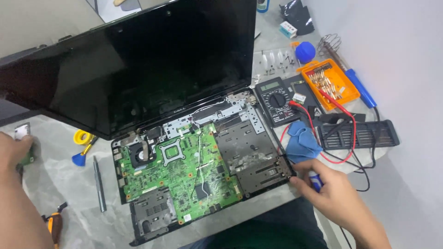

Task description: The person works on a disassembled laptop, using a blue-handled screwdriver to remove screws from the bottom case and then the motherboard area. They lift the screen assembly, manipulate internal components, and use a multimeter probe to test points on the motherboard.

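Right hand [330,191] is down at the near right corner of the opened laptop [184,138], fingers curled tight around a small blue-handled tool [315,181] with its tip end against the laptop's base edge. I see the green circuit board [180,170] laid bare in the middle of the base, a small fan [138,154] at its far left corner, and the dark screen [134,60] tilted back towards the far edge of the worktop [69,184]. Left hand [16,150] sits out at the left edge of the worktop, closed over a small greenish part [27,157] with a silvery piece just beyond it; I cannot tell exactly what that part is. Just beside the right hand lies a blue cloth [302,143], and beyond it a multimeter [277,99] with red and black leads looping across the right side. An orange tray [330,83] of small bits rests near the far right corner, a blue soldering iron [360,87] just beside it. On the left, a grey metal rod [98,184] lies near the laptop's left side.
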